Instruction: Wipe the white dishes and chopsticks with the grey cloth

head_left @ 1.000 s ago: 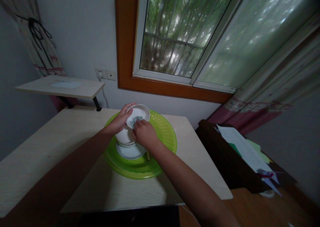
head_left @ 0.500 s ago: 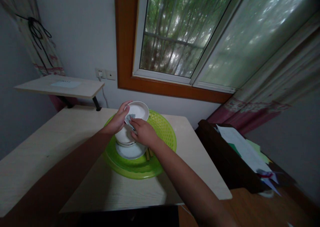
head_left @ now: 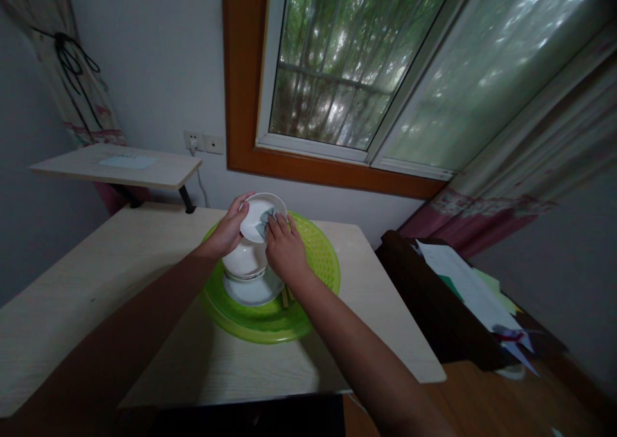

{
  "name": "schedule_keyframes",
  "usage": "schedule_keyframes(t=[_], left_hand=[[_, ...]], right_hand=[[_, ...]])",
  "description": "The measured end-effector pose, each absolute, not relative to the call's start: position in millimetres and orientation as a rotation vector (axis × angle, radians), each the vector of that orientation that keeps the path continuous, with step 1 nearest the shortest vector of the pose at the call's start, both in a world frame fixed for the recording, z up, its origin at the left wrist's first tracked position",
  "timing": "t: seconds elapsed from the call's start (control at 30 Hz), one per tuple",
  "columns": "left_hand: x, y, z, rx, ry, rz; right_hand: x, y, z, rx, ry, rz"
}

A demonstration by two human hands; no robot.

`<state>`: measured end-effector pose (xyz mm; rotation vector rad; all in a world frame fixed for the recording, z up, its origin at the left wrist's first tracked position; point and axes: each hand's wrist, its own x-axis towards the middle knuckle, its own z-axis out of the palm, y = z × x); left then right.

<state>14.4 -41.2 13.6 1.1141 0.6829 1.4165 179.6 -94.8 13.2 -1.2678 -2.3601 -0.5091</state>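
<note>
The shallow white bowl (head_left: 250,221) is tilted, its inside facing the wearer, above the near-left part of a green plastic basket (head_left: 276,335) on a pale wood-grain table (head_left: 385,340). The left hand (head_left: 225,234) grips the bowl at its left edge: the thumb lies over the rim, the fingers pass behind. The right hand (head_left: 286,249) holds a grey-blue cloth (head_left: 263,223) under bent fingers and bears it against the right part of the bowl's inside.

Handling: the bowl appears to be glazed ceramic. Treat it as light enough for one hand, rigid, smooth and liable to chip; a damp glaze would be slippery. The secure hold is at the rim, thumb inside and fingers supporting the back, clear of the wiped area. The cloth is soft, thin and crumpled; take it as a bunched pad.

Below the bowl, stacked white bowls (head_left: 244,261) stand on a white plate (head_left: 253,293) within the basket. A knock against them carries a risk of chipping.

Limits of view: the left fingertips are hidden behind the bowl, and the right fingers cover much of the cloth. The number of stacked bowls cannot be told. Yellowish sticks (head_left: 285,297) beside the plate are partly covered by the right forearm; their type is unclear. Wetness cannot be determined.
</note>
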Motion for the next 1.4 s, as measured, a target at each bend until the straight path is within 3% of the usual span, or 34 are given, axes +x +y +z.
schedule_keyframes(t=[0.23,0.7,1.03,1.23,1.4], left_hand=[[12.7,-42.3,10.6,1.128,0.674,1.386],[-5.2,-36.2,32.5,1.073,0.668,1.22],[-11.2,-43.2,48.3,1.153,0.759,1.132],[8.7,-40.3,24.0,1.097,0.667,1.319],[10.2,-34.5,6.5,1.139,0.682,1.349]], right_hand=[[178.2,-90.3,11.6,-1.126,-2.516,-0.286],[181.2,-98.6,26.5,-1.134,-2.488,-0.583],[176.5,-102.5,25.6,-1.209,-2.447,-0.596],[173.1,-101.2,9.3,-1.327,-2.409,-0.331],[172.4,-93.1,-1.1,-1.1,-2.472,0.036]])
